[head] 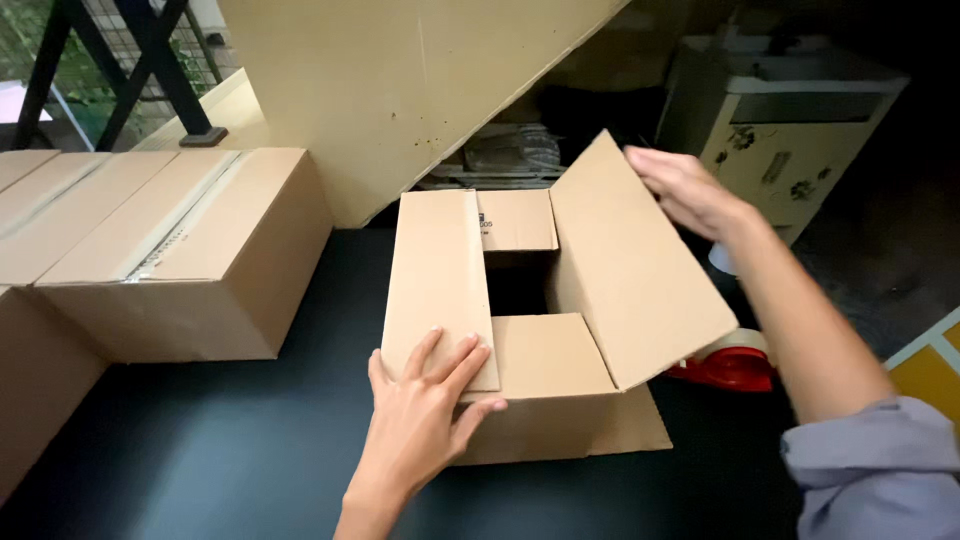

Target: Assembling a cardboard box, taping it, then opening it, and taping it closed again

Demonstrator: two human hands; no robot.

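A dark matte tabletop (230, 450) is seen carrying a sealed brown cardboard box (170, 255) at the left and, well apart from it, an open brown cardboard carton (545, 400) at the middle. The carton's left flap (437, 270) is pressed flat by the left hand (428, 410), fingers spread open. Its raised right flap (630, 270) is touched at the top edge by the right hand (685, 190), fingers extended, nothing gripped. A red tape dispenser (730, 365) is partly hidden just beside the carton.
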